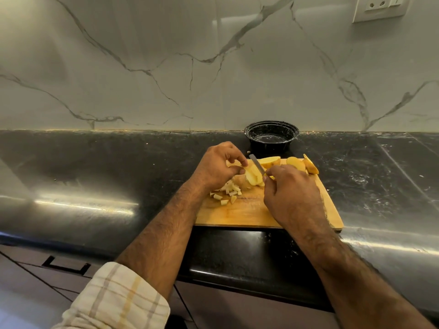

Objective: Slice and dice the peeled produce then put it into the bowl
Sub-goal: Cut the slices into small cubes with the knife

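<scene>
A wooden cutting board (249, 214) lies on the black counter. My left hand (217, 168) pinches a stack of pale potato slices (253, 176) near the board's middle. My right hand (291, 188) grips a knife (257, 165); its handle is hidden in my fist and the blade points away from me, lying across the slices. Several small diced potato cubes (228, 194) lie at the board's left edge. Larger peeled potato pieces (294, 163) sit along the board's far edge. A black bowl (271, 136) stands just beyond the board by the wall, with no potato in it.
The black stone counter (95, 174) stretches left and right of the board. A marble backsplash rises behind the bowl, with a wall socket (380, 8) at the top right. A drawer handle (66, 265) shows below the counter's front edge.
</scene>
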`<state>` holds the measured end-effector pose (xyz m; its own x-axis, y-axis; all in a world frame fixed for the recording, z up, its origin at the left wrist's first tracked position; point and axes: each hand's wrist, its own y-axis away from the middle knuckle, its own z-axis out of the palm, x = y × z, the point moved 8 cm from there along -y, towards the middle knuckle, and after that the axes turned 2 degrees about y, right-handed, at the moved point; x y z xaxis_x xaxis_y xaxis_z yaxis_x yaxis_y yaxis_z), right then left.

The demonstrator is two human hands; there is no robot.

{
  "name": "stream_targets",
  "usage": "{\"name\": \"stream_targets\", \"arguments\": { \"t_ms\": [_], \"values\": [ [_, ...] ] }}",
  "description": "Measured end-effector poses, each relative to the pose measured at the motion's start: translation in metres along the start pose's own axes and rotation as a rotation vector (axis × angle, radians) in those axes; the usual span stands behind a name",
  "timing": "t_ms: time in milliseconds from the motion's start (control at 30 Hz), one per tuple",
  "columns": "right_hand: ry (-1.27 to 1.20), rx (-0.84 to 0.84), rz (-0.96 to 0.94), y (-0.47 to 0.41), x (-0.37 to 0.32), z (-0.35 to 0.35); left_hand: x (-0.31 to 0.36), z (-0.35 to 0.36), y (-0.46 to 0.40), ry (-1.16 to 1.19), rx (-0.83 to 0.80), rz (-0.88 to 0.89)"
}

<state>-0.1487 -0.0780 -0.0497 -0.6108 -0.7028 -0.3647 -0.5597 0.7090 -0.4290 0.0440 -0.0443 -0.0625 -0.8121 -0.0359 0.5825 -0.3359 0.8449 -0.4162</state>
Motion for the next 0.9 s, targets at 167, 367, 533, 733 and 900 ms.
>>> {"name": "stream_targets", "arguments": {
  "t_ms": [167, 367, 533, 733, 900],
  "values": [
    [0.142, -0.277, -0.016, 0.001, -0.007, 0.023, -0.019, -0.008, 0.008, -0.022, -0.044, -0.068],
    [0.130, -0.356, 0.041, 0.003, -0.004, 0.032, -0.015, -0.006, 0.009, -0.085, -0.078, -0.080],
    [0.130, -0.357, 0.085, 0.002, -0.002, 0.032, -0.006, -0.003, 0.009, -0.164, -0.096, -0.044],
    [0.137, -0.387, 0.072, 0.004, -0.004, 0.030, -0.007, -0.005, 0.004, -0.252, -0.048, -0.018],
    [0.088, -0.383, 0.114, 0.006, -0.001, 0.029, -0.021, -0.006, 0.005, -0.177, -0.045, -0.098]
  ]
}}
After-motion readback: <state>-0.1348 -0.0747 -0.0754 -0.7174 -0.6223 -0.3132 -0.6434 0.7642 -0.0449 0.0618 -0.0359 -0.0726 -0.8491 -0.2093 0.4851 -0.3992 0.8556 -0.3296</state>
